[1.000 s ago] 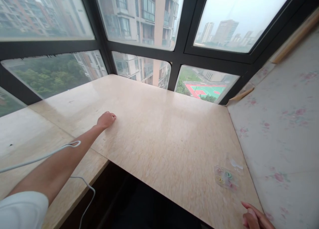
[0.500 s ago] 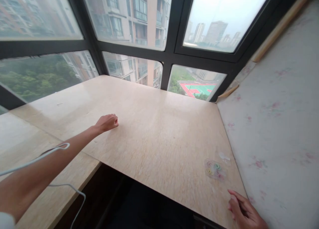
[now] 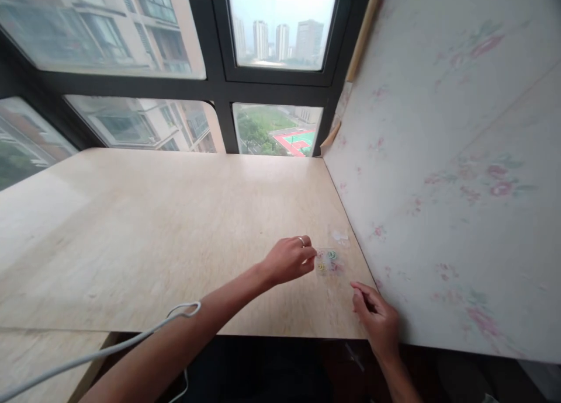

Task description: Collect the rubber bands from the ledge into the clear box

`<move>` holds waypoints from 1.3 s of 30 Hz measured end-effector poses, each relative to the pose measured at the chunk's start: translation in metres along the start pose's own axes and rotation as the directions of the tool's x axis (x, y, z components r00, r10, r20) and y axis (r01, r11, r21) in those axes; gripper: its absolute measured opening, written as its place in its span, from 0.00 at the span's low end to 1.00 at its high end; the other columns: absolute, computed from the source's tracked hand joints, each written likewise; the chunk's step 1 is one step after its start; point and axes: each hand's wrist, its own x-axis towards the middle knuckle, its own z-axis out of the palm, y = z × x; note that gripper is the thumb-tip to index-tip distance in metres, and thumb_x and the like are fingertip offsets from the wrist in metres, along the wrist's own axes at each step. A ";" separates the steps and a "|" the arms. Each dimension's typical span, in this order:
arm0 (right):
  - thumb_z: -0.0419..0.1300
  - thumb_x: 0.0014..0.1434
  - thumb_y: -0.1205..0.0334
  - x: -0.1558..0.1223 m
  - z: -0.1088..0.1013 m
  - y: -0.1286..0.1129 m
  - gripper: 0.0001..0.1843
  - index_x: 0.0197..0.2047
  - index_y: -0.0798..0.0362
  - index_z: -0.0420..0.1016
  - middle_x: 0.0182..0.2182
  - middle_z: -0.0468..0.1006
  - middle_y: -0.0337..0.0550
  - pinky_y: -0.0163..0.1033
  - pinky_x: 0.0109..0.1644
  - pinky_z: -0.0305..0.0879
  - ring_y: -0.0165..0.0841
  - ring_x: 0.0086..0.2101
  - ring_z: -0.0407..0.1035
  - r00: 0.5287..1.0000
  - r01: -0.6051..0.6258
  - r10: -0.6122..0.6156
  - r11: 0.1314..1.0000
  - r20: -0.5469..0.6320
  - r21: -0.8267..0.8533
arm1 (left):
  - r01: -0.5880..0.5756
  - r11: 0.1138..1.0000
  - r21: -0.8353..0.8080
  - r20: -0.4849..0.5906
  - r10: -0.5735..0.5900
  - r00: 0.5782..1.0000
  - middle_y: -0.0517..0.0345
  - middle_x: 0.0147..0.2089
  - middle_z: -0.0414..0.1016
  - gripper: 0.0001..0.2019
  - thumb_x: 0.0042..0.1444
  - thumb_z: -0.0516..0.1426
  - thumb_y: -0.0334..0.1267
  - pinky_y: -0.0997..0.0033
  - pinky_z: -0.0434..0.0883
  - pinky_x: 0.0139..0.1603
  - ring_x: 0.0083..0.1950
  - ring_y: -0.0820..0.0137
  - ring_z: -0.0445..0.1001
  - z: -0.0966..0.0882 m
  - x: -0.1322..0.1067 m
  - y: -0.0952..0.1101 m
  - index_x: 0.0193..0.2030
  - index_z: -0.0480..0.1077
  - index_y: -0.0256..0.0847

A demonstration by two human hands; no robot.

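A small clear plastic bag (image 3: 331, 263) with several coloured rings inside lies on the beige marble-pattern tabletop (image 3: 175, 228), near its right edge. My left hand (image 3: 290, 258), a ring on one finger, has its fingers curled and its fingertips touch the bag's left edge. My right hand (image 3: 377, 318) rests on the table's front right corner just below the bag, fingers loosely bent and apart, holding nothing. A small clear scrap (image 3: 339, 236) lies just beyond the bag.
A floral-patterned panel (image 3: 442, 175) stands along the table's right side. Dark-framed windows (image 3: 219, 87) close off the far side. A white cable (image 3: 131, 339) crosses my left forearm. A second slab (image 3: 39, 356) adjoins at the lower left, with a dark gap under the front edge.
My left hand swept from the table's left middle over to the bag at the right. My right hand moved up toward the bag. The view turned right.
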 end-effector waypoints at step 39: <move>0.67 0.45 0.53 0.181 0.046 -0.059 0.36 0.55 0.58 0.65 0.51 0.69 0.56 0.39 0.51 0.60 0.42 0.52 0.64 0.787 0.341 0.171 0.679 0.592 -0.650 | 0.352 0.822 -0.447 -0.218 -0.481 0.849 0.55 0.33 0.72 0.11 0.61 0.50 0.38 0.72 0.66 0.35 0.33 0.72 0.70 0.045 -0.052 -0.013 0.36 0.73 0.38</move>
